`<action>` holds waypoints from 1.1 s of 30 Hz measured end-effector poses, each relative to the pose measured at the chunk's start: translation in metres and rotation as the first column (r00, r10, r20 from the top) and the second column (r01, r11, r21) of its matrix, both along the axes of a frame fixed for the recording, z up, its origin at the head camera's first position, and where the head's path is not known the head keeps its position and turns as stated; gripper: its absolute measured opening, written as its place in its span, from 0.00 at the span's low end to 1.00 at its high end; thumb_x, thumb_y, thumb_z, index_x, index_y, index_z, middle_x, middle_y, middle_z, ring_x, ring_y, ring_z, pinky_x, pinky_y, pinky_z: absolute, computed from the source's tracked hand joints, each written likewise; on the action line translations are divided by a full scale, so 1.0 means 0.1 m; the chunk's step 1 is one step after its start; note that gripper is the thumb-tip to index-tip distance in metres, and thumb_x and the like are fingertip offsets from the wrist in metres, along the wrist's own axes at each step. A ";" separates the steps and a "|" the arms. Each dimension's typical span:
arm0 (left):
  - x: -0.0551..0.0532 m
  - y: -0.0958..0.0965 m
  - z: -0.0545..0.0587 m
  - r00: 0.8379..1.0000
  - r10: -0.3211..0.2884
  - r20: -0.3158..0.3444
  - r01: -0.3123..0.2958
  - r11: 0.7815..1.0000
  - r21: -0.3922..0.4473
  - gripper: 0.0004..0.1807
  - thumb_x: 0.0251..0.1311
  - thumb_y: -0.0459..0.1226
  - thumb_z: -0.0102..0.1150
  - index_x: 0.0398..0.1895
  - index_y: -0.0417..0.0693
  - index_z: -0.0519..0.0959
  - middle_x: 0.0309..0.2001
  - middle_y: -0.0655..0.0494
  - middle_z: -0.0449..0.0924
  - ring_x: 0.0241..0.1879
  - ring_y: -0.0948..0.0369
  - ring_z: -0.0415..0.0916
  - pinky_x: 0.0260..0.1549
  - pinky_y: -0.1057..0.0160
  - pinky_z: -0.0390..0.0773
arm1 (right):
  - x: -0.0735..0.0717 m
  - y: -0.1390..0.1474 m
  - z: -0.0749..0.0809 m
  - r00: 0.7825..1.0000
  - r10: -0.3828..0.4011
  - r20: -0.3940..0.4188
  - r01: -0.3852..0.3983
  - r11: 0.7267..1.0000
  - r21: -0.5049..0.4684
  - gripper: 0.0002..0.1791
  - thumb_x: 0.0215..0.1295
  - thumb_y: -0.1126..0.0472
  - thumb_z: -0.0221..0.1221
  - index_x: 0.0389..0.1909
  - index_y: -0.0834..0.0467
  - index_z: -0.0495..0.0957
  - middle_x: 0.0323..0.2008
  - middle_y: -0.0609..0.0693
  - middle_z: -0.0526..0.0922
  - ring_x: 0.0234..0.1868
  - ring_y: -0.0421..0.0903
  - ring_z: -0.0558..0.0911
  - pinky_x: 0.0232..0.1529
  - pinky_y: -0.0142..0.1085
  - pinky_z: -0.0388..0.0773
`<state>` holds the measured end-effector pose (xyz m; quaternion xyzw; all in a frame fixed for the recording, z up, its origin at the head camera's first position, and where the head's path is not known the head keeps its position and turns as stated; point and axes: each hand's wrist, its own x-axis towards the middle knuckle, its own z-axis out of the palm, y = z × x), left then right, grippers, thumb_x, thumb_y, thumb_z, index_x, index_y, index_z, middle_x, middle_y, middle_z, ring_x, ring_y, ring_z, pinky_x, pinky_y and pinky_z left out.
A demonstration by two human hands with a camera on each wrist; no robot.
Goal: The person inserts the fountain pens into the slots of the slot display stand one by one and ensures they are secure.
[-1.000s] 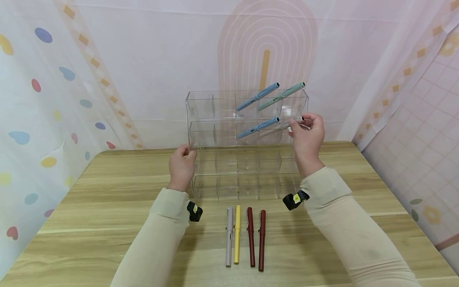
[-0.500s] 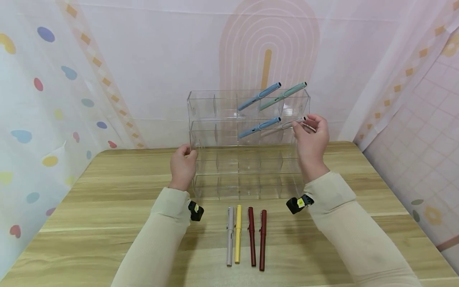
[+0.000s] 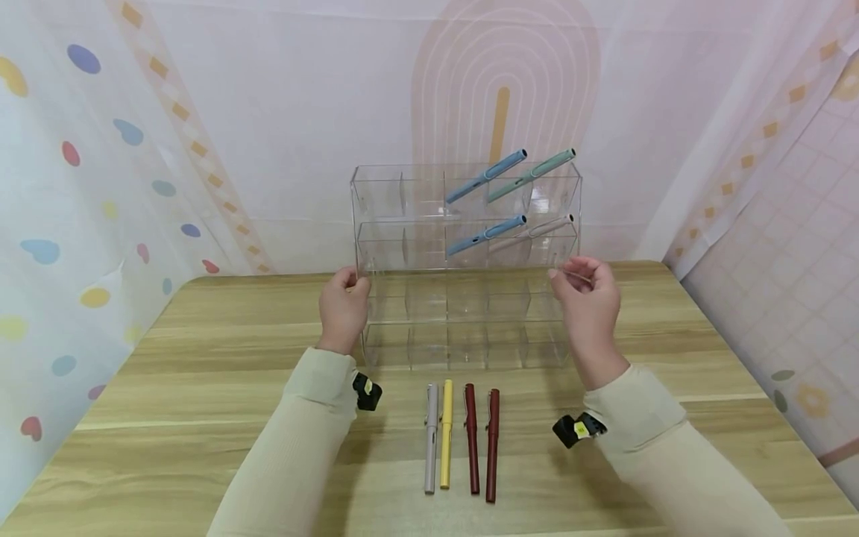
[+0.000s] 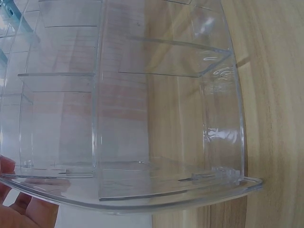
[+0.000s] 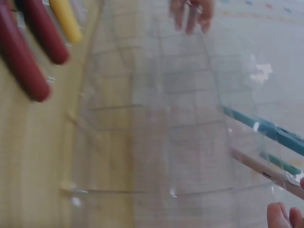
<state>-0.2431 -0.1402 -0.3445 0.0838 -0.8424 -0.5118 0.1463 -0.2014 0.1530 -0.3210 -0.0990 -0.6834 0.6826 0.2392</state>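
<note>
A clear acrylic pen rack with tiers of compartments stands upright on the table. My left hand grips its left side edge; in the left wrist view the fingers show at that edge. Beside the rack's right side, my right hand has its fingers loosely bent and nothing between them. A pale pinkish pen leans in the second tier, next to a blue pen. Above them, another blue pen and a green pen lean in the top tier.
In front of the rack lie a grey pen, a yellow pen and two dark red pens, side by side on the wooden table. A patterned cloth hangs behind and at both sides.
My right hand has let go of the pale pinkish pen, which stays leaning in the second tier. The hand has dropped lower along the rack's right side. My left hand stays put.
</note>
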 end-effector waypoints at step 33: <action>0.00 0.02 0.01 1.000 0.010 0.015 -0.010 1.000 0.005 0.17 0.66 0.35 0.44 0.52 0.37 0.78 0.47 0.45 0.77 0.42 0.54 0.70 0.33 0.65 0.68 | 0.45 -0.22 -0.70 0.776 0.374 0.508 -0.557 0.784 0.274 0.22 0.57 0.68 0.63 0.53 0.69 0.73 0.45 0.61 0.77 0.35 0.48 0.80 0.30 0.38 0.79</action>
